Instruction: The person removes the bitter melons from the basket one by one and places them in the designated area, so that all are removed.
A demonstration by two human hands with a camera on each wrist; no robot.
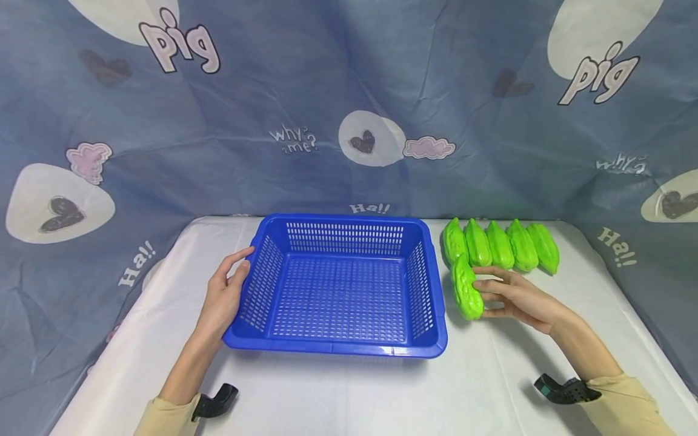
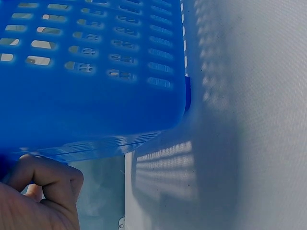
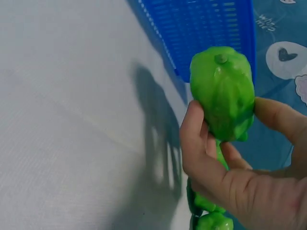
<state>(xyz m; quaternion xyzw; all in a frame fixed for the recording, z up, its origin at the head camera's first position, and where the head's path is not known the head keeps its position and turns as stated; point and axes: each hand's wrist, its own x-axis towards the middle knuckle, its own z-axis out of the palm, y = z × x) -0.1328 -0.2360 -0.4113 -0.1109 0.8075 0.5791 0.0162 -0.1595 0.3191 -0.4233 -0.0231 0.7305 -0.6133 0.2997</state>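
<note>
A blue plastic basket (image 1: 334, 347) with slotted walls sits on the white table, and nothing lies inside it. My left hand (image 1: 222, 297) holds the basket's left rim; in the left wrist view its curled fingers (image 2: 53, 179) meet the rim beside the basket wall (image 2: 96, 103). To the right of the basket, my right hand (image 1: 520, 298) pinches a bright green bitter melon (image 1: 466, 290) between thumb and fingers. The right wrist view shows the bumpy end of this bitter melon (image 3: 223, 86) raised off the table, with its shadow on the cloth.
Several more green bitter melons (image 1: 500, 245) lie side by side in a row behind the right hand, at the table's far right. A blue printed cloth (image 1: 327, 91) hangs behind the white table (image 1: 338, 393) and along its sides.
</note>
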